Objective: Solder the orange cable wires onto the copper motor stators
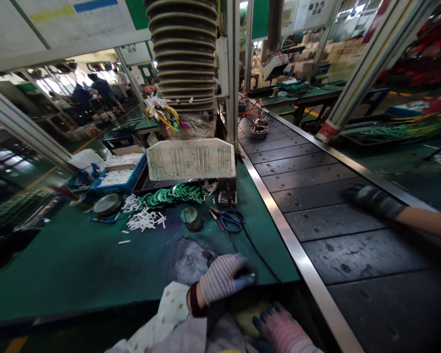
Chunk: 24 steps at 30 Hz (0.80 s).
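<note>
My left hand [224, 278], in a striped glove with blue fingertips, rests curled on the green bench mat [77, 264] near its front edge. Its palm is hidden. Just beyond it lies a worn grey patch [191, 261] in the mat. My right hand [282, 331], in a matching glove, is low at the bottom of the view, with fingers spread beside a yellow-green item [246, 316] in a dark space below the bench. It holds nothing visible. A floral sleeve [169, 309] covers my left arm.
Scissors [228, 220], a tape roll [191, 218], white tubes [143, 219], green rings [172, 195] and a blue tray [121, 175] lie on the bench. A ribbed column [182, 54] rises behind. On the right, a co-worker's gloved hand [375, 201] lies on a dark plate conveyor [334, 220].
</note>
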Each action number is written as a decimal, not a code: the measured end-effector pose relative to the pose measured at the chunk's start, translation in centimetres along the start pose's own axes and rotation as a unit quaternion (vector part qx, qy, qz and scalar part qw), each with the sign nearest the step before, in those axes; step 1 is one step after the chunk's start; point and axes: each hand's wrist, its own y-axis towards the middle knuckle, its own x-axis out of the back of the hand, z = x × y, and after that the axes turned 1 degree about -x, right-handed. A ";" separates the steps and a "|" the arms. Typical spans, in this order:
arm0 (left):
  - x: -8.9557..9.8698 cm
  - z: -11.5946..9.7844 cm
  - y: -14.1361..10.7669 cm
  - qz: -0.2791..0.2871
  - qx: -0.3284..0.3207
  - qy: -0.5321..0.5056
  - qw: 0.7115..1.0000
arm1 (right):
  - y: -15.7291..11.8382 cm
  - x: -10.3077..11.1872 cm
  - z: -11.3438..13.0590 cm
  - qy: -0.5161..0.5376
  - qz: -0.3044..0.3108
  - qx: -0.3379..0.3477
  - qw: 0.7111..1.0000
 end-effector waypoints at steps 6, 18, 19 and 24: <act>0.1 0.1 0.1 0.004 -0.002 -0.001 1.000 | 0.1 -1.8 -0.2 -0.016 0.019 -0.011 1.000; 0.0 0.7 0.2 -0.006 -0.013 -0.005 1.000 | -0.5 -3.6 -3.0 0.021 -0.229 0.106 0.967; 0.0 0.7 0.2 -0.006 -0.015 -0.005 1.000 | -0.3 -4.1 -2.7 0.013 -0.223 0.099 0.970; 0.1 0.6 0.2 0.000 -0.012 -0.006 1.000 | 0.9 -5.7 -1.4 -0.022 -0.083 0.045 0.995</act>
